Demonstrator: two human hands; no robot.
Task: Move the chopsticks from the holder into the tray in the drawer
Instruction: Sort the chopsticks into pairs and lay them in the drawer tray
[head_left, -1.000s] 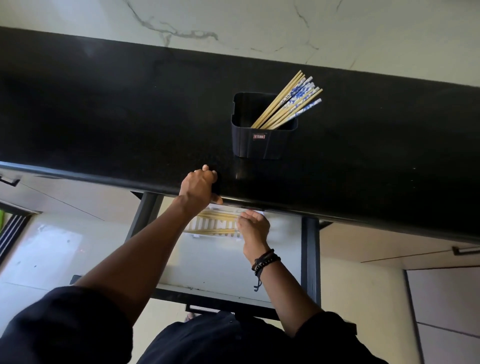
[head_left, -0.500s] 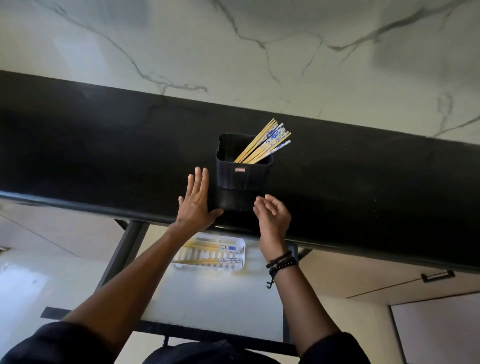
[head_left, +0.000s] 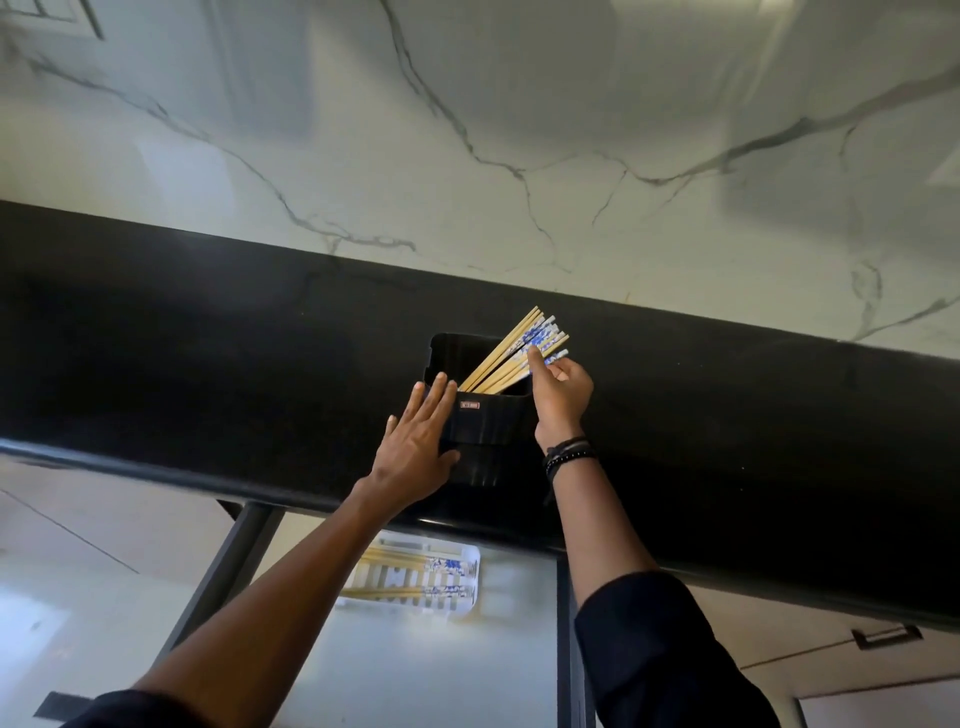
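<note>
Right grip (head_left: 561, 395) pinches chopsticks (head_left: 511, 354); flat left grip (head_left: 415, 447) presses holder (head_left: 485, 431).

We look down on a kitchen. A long, polished black desk (head_left: 208, 364) runs below a white wall (head_left: 519, 130) veined like marble. On it stands a black holder (head_left: 483, 426) of wooden chopsticks (head_left: 519, 353). Beneath its edge, an open drawer (head_left: 426, 670) carries a white tray (head_left: 470, 608). To the right are pale cabinet fronts (head_left: 810, 636) with a dark handle (head_left: 888, 636).

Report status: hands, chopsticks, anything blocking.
Left hand flat against holder. Right hand pinching chopsticks in holder. Some already in tray. Drawer open, nothing blocking.
</note>
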